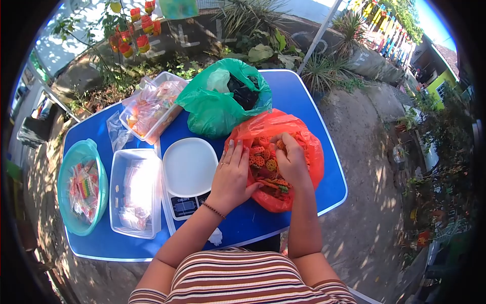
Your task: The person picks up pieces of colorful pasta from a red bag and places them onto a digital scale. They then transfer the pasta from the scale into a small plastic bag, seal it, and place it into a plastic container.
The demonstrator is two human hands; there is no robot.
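Note:
A red plastic bag (310,147) stands with its mouth spread, full of orange and reddish wheel-shaped snack pieces (260,158). My left hand (230,169) lies with fingers stretched out over the bag's left edge, the thumb reaching toward the pieces. Inside the mouth, at the right, my right hand (289,158) has its fingers curled together above the snacks; whatever they pinch is hidden. Just left of my left hand is a digital kitchen scale (185,206) carrying a white lid-like tray (189,167).
A green plastic bag (210,114) with a black bag inside stands behind. Leftward are a container of bagged snacks (152,109), a clear tub (115,202) holding plastic packets, and a teal basin (104,192) of small filled packets. The blue table (331,175) ends at the right.

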